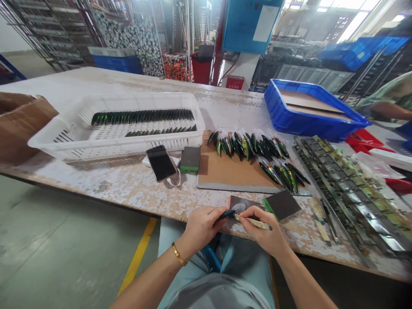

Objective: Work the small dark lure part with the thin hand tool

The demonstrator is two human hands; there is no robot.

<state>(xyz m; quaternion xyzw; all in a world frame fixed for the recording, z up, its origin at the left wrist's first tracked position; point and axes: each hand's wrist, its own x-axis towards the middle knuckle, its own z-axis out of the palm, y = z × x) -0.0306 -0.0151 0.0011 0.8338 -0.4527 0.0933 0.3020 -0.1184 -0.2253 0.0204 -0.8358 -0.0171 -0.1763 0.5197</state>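
Note:
Near the table's front edge, my left hand [202, 225] is closed on a dark fishing lure [228, 213]. My right hand [265, 229] pinches a slim pale stick [254, 221], its tip close to the lure's end; whether they touch I cannot tell. Just behind both hands lies a dark flat block with an orange edge [246, 202], bearing a whitish round patch. A dark block with a green edge [283, 204] rests to its right. Farther back, a cardboard sheet [222, 171] carries several shiny green-black lures [246, 145] in rows.
Left of the cardboard stand a white plastic crate [128, 148] with rows of lures, a phone [161, 163] and a green-edged block [190, 159]. At right are metal racks [357, 189], a blue bin [309, 124] and pale sticks [319, 219]. Another person's arm [389, 110] shows far right.

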